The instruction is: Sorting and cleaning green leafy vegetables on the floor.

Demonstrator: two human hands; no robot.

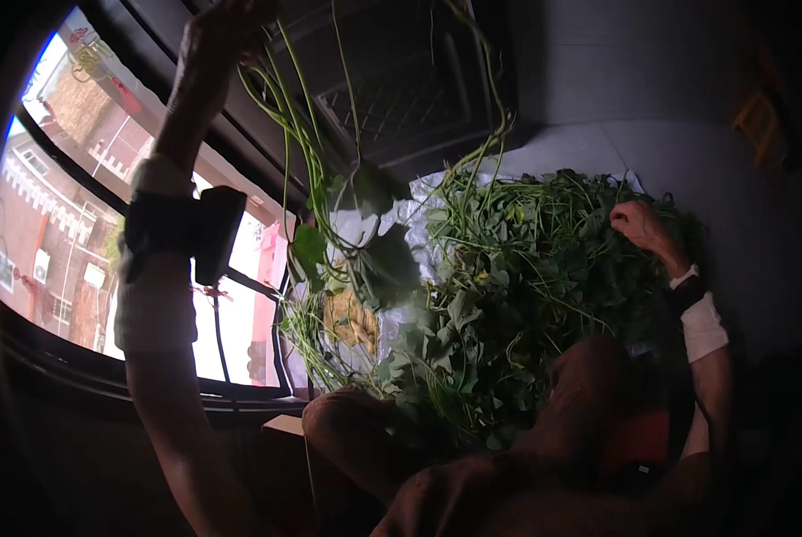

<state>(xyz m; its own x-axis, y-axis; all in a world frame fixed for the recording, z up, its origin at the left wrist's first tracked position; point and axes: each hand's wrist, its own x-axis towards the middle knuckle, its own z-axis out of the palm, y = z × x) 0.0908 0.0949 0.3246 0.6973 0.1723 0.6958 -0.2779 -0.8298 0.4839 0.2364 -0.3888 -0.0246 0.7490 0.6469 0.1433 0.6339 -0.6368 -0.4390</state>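
My left hand [223, 33] is raised at the top left, shut on several long green leafy vines [310, 151]. Their stems hang down, and broad leaves dangle at the lower ends. Shadow and the picture's edge hide part of the fingers. My right hand [636, 225] rests at the far right side of a large heap of leafy vines [481, 302], its fingers curled. Whether it grips a stem is not plain. One long stem [491, 80] rises from the heap to the top edge of the view.
White plastic sheeting [418, 235] shows under the heap. Cut stems [307, 335] lie left, beside a yellowish thing [354, 319]. A dark panelled door [401, 101] stands ahead, a bright glazed opening [233, 322] left. A cardboard box [287, 429] sits by my left knee [337, 413].
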